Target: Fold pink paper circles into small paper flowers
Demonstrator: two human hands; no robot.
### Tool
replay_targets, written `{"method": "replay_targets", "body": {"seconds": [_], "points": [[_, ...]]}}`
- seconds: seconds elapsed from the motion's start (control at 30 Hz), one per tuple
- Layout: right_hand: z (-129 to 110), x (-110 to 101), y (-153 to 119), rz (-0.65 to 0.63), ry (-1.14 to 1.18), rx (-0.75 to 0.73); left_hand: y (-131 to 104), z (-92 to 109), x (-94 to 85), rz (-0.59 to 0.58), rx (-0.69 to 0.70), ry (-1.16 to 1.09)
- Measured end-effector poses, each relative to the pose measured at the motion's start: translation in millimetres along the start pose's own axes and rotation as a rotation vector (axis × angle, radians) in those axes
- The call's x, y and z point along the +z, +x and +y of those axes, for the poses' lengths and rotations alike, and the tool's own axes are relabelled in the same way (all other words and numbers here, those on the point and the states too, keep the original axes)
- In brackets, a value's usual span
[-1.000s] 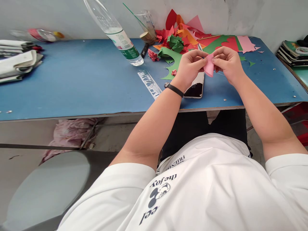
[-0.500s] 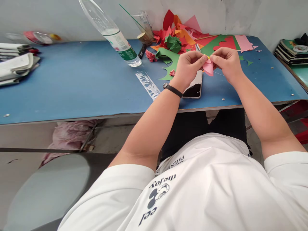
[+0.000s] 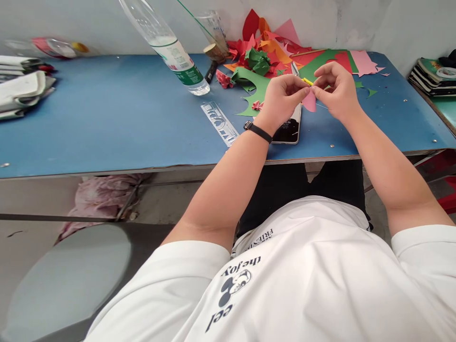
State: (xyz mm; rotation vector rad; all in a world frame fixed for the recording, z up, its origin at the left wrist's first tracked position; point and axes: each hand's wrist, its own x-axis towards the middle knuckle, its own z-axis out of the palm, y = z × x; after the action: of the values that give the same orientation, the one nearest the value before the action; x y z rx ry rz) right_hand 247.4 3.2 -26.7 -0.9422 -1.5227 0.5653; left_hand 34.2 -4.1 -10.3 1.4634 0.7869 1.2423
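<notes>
Above the phone (image 3: 292, 129), both hands meet at a small pink paper piece (image 3: 309, 102), shaped like a petal. My left hand (image 3: 285, 97) is closed, thumb and forefinger pinching its upper edge. From the other side, my right hand (image 3: 337, 92) touches the same piece with thumb and a bent finger, its upper fingers lifted. A narrow yellow piece (image 3: 307, 81) shows between the fingertips; whether it belongs to the paper or to something behind cannot be told. Just beyond are metal scissors blades (image 3: 295, 69). A crumpled pink paper flower (image 3: 256, 105) lies by my left wrist.
A clear stencil ruler (image 3: 220, 124) lies left of the phone. A tall water bottle (image 3: 181, 66) stands behind it. Red, orange and green paper scraps (image 3: 258, 59) pile against the wall. Folded cloth or paper (image 3: 24, 92) lies far left, notebooks (image 3: 432, 78) far right.
My right hand's upper fingers have lifted and spread a little from the pink paper. More of the yellow piece shows. The view has shifted slightly.
</notes>
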Motion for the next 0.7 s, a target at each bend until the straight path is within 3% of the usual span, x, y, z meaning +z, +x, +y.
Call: {"method": "replay_targets", "body": {"seconds": [0.17, 0.5, 0.7], "points": [[3.7, -0.5, 1.2, -0.046, 0.028, 0.022, 2.0, -6.0, -3.1, -0.047, 0.112, 0.029], [-0.8, 0.3, 0.1, -0.031, -0.053, -0.020, -4.5, 10.7, 8.0, 0.027, -0.070, -0.049], [-10.7, -0.1, -1.9, -0.055, -0.085, -0.014, 1.4, -5.9, 1.4, -0.036, -0.004, 0.016]]}}
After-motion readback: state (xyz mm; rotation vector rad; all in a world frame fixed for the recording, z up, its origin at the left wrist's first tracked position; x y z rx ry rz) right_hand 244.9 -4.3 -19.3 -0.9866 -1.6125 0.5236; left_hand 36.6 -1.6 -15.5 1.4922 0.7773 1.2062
